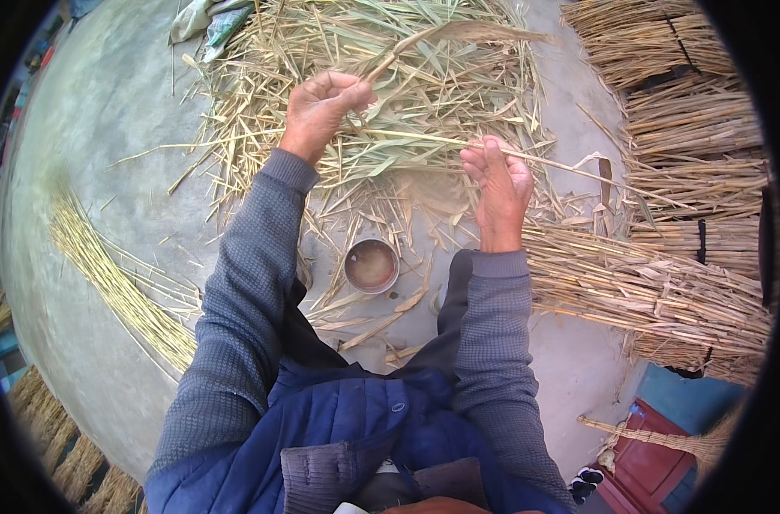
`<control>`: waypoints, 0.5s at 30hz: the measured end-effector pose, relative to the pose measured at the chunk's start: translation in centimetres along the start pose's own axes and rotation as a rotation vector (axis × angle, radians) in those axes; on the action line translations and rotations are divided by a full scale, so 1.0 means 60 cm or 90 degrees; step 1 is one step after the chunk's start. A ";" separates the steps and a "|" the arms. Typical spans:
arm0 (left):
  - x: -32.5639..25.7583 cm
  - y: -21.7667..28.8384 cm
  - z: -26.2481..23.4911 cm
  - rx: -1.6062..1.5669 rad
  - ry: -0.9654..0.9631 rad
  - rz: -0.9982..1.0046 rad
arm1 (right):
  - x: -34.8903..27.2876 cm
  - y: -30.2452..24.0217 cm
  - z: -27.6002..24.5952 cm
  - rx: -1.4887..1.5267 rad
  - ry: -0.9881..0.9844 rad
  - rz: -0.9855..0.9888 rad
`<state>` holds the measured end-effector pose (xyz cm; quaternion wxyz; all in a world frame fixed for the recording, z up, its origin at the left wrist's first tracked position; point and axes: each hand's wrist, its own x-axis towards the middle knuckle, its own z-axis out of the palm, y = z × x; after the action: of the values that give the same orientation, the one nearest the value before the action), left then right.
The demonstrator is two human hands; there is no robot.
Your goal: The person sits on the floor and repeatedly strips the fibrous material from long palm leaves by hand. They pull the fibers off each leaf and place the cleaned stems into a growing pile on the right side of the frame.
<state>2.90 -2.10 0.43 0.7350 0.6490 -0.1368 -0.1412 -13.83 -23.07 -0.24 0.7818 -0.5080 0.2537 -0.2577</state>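
My left hand [326, 111] is raised over a heap of leaves, its fingertips pinched on a long, dry brown leaf [476, 32] that trails off to the right. Lower and to the right, my right hand [499, 184] grips a thin reed stalk [549, 162] between thumb and fingers. The stalk lies nearly level, its pale green part pointing left toward my left hand and its other end reaching over the reeds at right. Below both hands spreads the heap of stripped leaves [407, 103], green and straw-coloured.
A small round metal bowl [397, 270] stands on the concrete floor between my legs. Loose reeds [647, 291] and tied bundles [699, 120] line the right side. Thin stalks [120, 283] lie at left. A broom-like bundle [639, 435] and a red panel [656, 458] are lower right.
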 end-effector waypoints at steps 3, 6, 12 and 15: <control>0.017 0.012 -0.055 -0.059 0.060 0.012 | 0.006 0.002 -0.008 -0.017 0.008 -0.006; 0.032 0.015 -0.115 -0.153 0.163 0.075 | 0.010 0.002 -0.011 0.008 0.013 -0.008; 0.013 -0.004 -0.098 0.867 0.094 0.318 | 0.007 0.013 0.003 -0.032 -0.024 -0.002; -0.006 -0.010 -0.027 0.642 -0.135 0.392 | 0.004 0.027 0.023 -0.014 -0.058 -0.002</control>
<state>3.18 -0.53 -0.37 0.3260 0.8305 -0.4413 0.0966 -12.50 -21.71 -1.27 0.7866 -0.5282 0.2196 -0.2326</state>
